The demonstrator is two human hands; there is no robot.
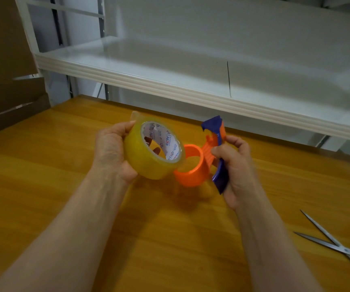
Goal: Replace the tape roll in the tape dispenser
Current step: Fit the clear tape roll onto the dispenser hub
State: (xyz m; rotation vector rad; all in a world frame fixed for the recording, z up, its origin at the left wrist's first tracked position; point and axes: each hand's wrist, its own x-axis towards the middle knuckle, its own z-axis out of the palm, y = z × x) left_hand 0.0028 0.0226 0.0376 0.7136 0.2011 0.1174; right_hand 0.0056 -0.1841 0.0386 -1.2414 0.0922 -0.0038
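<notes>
Wooden table (43, 186), open scissors (336, 247) at its right edge, white shelf (170, 81) behind, cardboard boxes (5, 60) far left

open scissors (336, 247) right, cardboard boxes (8, 98) left, shelf (191, 95) overhanging table (43, 175)

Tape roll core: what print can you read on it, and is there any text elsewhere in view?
Inner core of the tape roll, in the left hand: "CCTV", in red and blue.
The smaller lines and logos around it: too blurred to read.
Tape dispenser, scissors, shelf: no text visible.
</notes>
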